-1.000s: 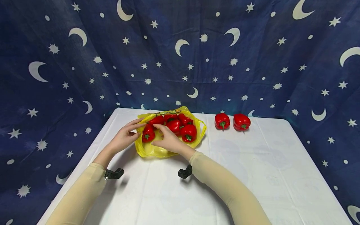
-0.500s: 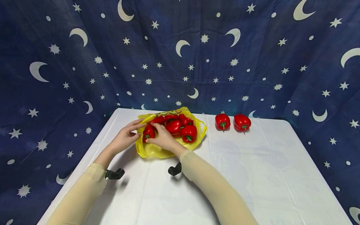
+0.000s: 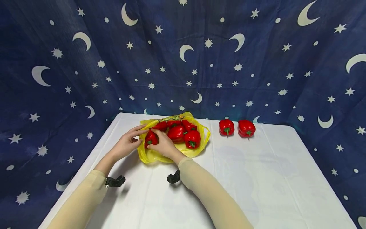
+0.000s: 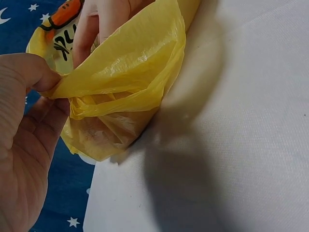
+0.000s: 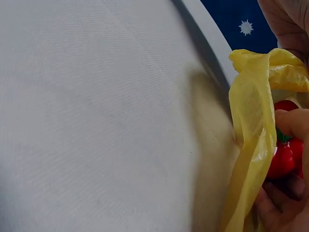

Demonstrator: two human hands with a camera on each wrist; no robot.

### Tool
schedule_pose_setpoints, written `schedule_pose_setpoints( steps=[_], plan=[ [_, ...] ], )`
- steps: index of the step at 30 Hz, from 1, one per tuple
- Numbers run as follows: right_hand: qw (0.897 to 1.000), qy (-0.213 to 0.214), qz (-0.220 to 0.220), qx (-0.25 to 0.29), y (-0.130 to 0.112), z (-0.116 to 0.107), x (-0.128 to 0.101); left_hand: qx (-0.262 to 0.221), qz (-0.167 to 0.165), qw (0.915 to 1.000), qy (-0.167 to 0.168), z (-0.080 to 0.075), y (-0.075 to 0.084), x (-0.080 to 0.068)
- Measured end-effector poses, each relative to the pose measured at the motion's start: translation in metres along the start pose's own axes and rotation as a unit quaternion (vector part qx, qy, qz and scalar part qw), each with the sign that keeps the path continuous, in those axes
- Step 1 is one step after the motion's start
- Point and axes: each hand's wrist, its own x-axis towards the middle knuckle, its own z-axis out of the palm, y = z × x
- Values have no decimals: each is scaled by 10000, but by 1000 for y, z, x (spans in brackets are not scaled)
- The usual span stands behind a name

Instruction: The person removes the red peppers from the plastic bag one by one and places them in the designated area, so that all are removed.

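**Yellow bag of peppers, both hands at its near-left corner**

Yellow plastic, thin and crinkled, made up the bag (image 3: 154, 154), which lay open on the white table (image 3: 257, 178) towards its far left side. Red peppers were heaped inside it. The left hand (image 3: 127, 143) pinched the bag's left rim between thumb and fingers; the left wrist view showed the thumb pressed down on a gathered fold of the film (image 4: 125, 72), holding that edge up. The right hand (image 3: 163, 144) reached into the bag from the near side, its fingers curled around the pepper (image 3: 150, 139) nearest the left edge. In the right wrist view that pepper (image 5: 285, 154) showed red behind the yellow rim, with a thumb above it and fingers below, so the grip was closed on it, and it was in the bag, among the others.

Several more peppers (image 3: 186, 135) lay touching one another across the middle and right of the bag, green stems showing on some. Two loose peppers (image 3: 236, 128) stood side by side on the table, well to the right of the bag and close to the back edge. Behind everything hung a dark blue cloth (image 3: 200, 57) printed with white moons and stars. Both forearms wore pale beige sleeves (image 3: 206, 190).
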Motion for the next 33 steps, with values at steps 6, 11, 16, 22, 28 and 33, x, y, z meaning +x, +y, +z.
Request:
schedule_pose_setpoints(
  steps=[6,11,16,22,28,33],
  plan=[
    [9999,-64,-34,-83,-1,-5,-6,56,-11,10000,36,-1,-1,1],
    [9993,-271,-149,-212,1,-14,-15,45,-80,9999,43,-2,-1,3],
    [9979,-566,-310,-88,6,-23,-24,-7,69,9999,93,-2,-2,2],
    [9966,-727,-381,31,11,-26,-31,-134,166,9997,123,0,-4,-1],
    [9972,-666,-320,-65,9,-19,-30,-107,89,9999,91,1,-4,-2],
    [9978,-588,-270,-121,6,-12,-25,-79,10,9999,66,1,-3,-1]
  ],
)
